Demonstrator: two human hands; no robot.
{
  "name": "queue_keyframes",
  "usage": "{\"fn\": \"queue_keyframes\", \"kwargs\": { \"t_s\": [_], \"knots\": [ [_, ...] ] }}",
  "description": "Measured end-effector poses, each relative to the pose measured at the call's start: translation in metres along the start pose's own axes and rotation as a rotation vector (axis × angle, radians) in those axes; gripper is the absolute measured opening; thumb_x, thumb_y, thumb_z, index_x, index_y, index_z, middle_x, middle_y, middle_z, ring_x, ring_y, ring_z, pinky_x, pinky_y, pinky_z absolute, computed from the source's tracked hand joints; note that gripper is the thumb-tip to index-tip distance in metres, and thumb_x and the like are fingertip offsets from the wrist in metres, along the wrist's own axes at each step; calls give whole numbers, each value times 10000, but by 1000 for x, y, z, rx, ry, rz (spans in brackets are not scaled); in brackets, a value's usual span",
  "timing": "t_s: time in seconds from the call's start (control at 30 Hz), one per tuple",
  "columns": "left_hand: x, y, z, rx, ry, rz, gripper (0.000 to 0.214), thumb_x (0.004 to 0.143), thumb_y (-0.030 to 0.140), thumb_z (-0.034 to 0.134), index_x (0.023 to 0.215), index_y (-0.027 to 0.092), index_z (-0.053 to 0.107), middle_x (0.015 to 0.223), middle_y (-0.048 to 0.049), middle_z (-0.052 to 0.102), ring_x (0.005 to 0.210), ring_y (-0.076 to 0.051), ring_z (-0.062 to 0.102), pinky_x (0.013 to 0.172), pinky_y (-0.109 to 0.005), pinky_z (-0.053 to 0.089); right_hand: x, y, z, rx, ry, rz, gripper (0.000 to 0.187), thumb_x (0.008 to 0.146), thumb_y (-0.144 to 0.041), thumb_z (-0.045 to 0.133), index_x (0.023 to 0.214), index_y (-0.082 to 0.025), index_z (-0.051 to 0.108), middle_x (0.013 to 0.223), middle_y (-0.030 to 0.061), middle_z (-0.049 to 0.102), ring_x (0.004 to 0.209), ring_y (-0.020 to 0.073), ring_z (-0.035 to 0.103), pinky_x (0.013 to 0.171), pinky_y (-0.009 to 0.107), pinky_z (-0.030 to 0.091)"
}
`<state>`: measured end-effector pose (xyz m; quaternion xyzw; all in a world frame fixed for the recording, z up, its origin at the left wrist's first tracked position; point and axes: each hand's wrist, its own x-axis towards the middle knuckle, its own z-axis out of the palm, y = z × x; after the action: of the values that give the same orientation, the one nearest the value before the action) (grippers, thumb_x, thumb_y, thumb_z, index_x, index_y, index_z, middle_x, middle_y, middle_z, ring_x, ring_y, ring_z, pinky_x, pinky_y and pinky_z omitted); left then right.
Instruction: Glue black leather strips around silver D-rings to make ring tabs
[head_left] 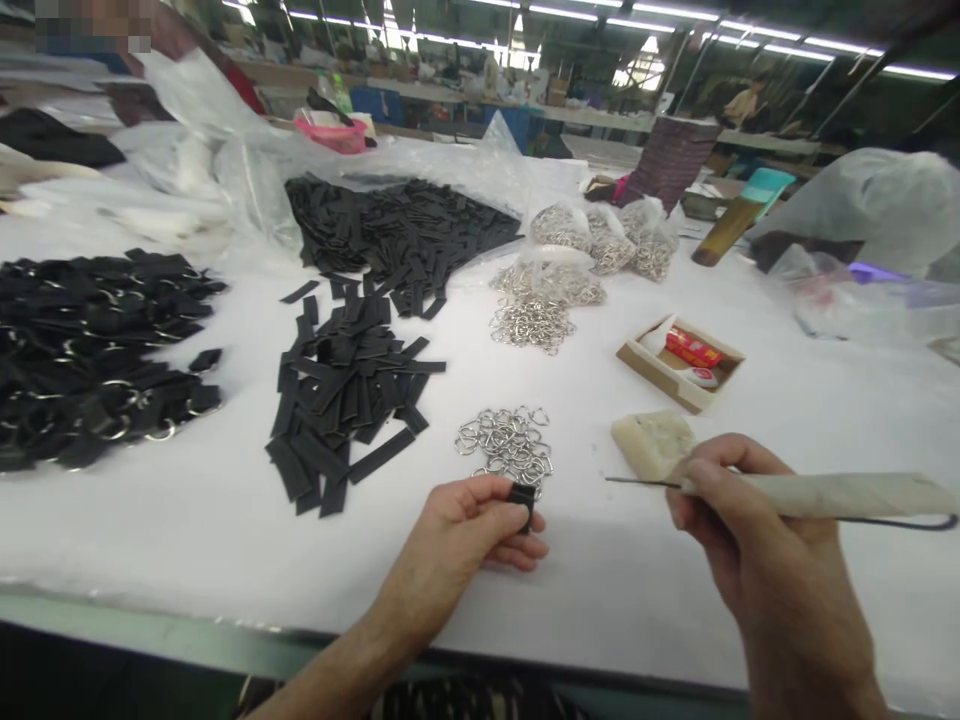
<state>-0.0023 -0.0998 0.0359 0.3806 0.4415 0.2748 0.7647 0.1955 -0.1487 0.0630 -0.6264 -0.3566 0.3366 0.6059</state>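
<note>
My left hand (pixel 480 530) pinches a small folded black webbing strip (pixel 523 503) between thumb and fingers, just in front of a small heap of metal D-rings (pixel 510 445). Whether a ring sits inside the fold I cannot make out. On the right, my right hand (pixel 739 520) is closed around a tool with a long pale wrapped handle (pixel 847 495) and a thin metal tip (pixel 637 481). The tip points left, toward the strip but apart from it. A yellowish block (pixel 652 443) lies just behind the tip. Loose black strips (pixel 349 380) are piled left of the rings.
Finished-looking black loops with rings (pixel 105 350) cover the table's left side. Farther back lie a big strip pile (pixel 397 235), more rings (pixel 532 320) and bagged rings (pixel 600 238). A small open box (pixel 675 365) with a red tube, a bottle (pixel 742 215) and plastic bags stand right.
</note>
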Motion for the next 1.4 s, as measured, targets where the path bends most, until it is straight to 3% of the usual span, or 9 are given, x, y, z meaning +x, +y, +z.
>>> {"fn": "queue_keyframes", "kwargs": {
  "t_s": [0.17,0.37,0.63,1.17,1.4],
  "knots": [
    [-2,2,0,-9,-19,-4,96,742,192,632,780,105,650,762,-64,717,623,-140,671,620,-232,552,-5,3,27,129,-239,95,236,759,-331,643,640,-194,491,497,-38,502,451,66,360,389,173,231],
    [-4,2,-1,-11,-39,-23,108,733,184,633,794,95,643,743,-63,712,617,-139,667,622,-234,550,-6,8,42,121,-263,164,232,763,-309,618,631,-188,471,481,-53,499,433,48,308,404,182,185],
    [-4,2,-3,5,-68,-23,90,739,172,621,781,99,653,749,-53,701,624,-140,667,631,-240,549,-1,14,45,68,-387,187,240,785,-339,600,657,-191,460,481,-53,501,436,59,320,409,195,198],
    [-3,1,-5,40,-68,-61,144,741,229,618,667,109,648,648,-40,678,531,-116,637,552,-214,525,4,15,50,59,-439,254,241,747,-359,618,653,-186,479,461,-41,499,437,66,315,407,187,178],
    [-4,-2,-7,-13,-41,-86,159,713,242,641,640,101,647,632,-51,676,486,-112,622,487,-199,498,12,2,37,112,-245,72,237,745,-304,641,610,-188,484,479,-55,426,448,70,329,402,201,211]
  ]
}}
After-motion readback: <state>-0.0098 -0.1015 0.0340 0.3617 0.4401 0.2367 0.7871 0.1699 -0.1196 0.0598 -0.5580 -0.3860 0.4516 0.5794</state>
